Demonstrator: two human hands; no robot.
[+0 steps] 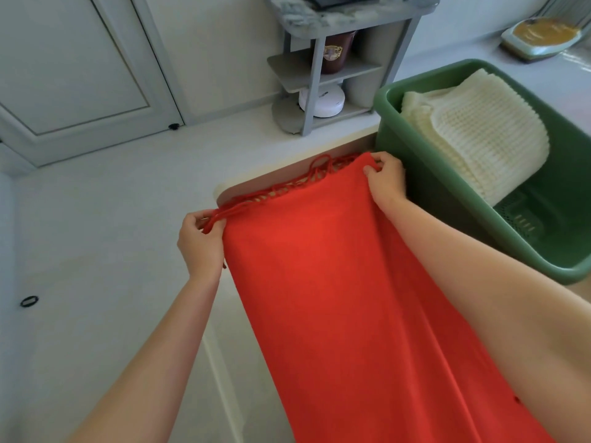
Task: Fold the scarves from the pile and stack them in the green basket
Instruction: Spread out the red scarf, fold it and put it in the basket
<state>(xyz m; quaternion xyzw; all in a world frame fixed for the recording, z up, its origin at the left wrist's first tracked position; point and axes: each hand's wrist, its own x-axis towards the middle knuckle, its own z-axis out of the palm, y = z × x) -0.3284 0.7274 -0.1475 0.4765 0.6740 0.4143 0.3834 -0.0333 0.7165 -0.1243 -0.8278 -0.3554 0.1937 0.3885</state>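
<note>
A red scarf (335,282) with a fringed end stretches from the bottom of the view up to the table's far edge. My left hand (200,243) pinches its far left corner by the fringe. My right hand (385,180) pinches the far right corner, close to the green basket (393,129). The basket stands at the right and holds a folded cream knitted scarf (473,132). The pile of scarves is out of view.
The table's edge (256,183) shows under the fringe. Beyond it stands a small grey shelf unit (329,65) with a dark jar and a white round device. A white floor and door lie at the left; a dish with something yellow (540,36) sits far right.
</note>
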